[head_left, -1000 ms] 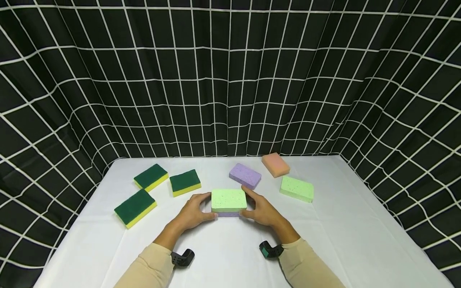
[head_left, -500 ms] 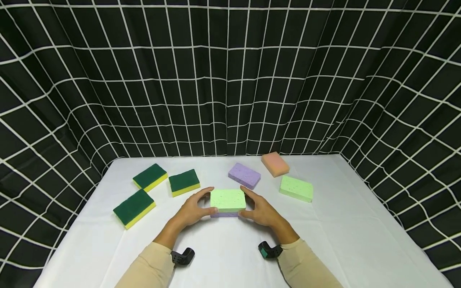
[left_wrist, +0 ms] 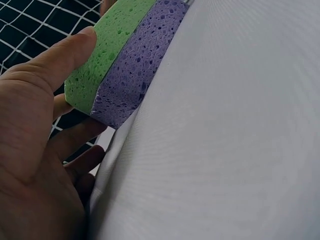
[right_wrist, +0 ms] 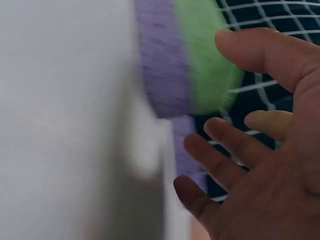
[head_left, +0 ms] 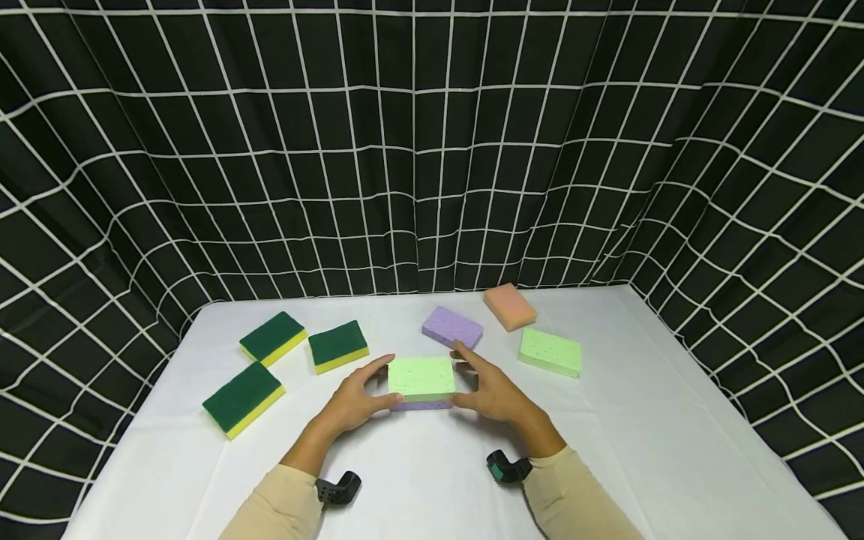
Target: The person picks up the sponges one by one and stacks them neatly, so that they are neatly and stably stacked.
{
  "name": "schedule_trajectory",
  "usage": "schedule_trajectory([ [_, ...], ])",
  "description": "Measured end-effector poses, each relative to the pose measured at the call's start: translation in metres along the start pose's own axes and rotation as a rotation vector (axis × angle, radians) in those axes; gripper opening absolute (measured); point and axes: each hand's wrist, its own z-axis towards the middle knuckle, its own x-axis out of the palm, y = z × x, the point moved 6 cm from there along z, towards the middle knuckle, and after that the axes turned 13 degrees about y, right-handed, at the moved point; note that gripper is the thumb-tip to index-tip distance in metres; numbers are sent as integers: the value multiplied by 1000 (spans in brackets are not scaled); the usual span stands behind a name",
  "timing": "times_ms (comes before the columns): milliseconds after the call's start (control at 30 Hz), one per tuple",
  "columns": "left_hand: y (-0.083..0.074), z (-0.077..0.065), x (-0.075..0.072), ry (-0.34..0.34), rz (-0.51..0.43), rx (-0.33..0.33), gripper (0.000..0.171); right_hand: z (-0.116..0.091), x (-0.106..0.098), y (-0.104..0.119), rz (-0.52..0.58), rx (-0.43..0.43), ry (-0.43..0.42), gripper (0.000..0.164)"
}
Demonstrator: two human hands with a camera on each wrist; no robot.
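Observation:
A light green sponge (head_left: 421, 375) lies flat on top of a purple sponge (head_left: 422, 406), the two forming a stack in front of the person. At the stack's left end, the left hand (head_left: 355, 395) pinches the green sponge, thumb on its front side and fingers behind. In the left wrist view the thumb tip presses near the top edge of the green sponge (left_wrist: 112, 42), and the lower fingers spread below. The right hand (head_left: 496, 388) is at the right end with fingers spread; in the right wrist view its fingers stand apart from the stack, thumb tip close to the green side.
Behind the stack lie another purple sponge (head_left: 452, 326), an orange sponge (head_left: 510, 306) and a second light green sponge (head_left: 550, 352). Three green-and-yellow scouring sponges, including the front one (head_left: 244, 399), lie at left on the white-covered table (head_left: 648, 450). A black gridded curtain (head_left: 418, 150) surrounds the back.
The right hand's fingers have loosened from the stack's right end. The left hand shifted its thumb up onto the green sponge. The head view has turned slightly right.

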Motion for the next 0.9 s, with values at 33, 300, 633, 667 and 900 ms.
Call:
schedule_trajectory([
  [33, 0, 0, 0, 1, 0, 2, 79, -3, -8, 5, -6, -18, -21, 93],
  [300, 0, -3, 1, 0, 8, -33, 80, -50, -80, 62, -133, -135, -304, 91],
  [633, 2, -4, 0, -5, 3, -42, 79, -92, -112, 110, -198, -241, -476, 88],
  [667, 3, -4, 0, -7, 7, -45, 78, -95, -114, 110, -204, -250, -493, 89],
  [900, 4, -5, -1, 1, 28, -49, 80, -111, -132, 99, -185, -261, -641, 89],
])
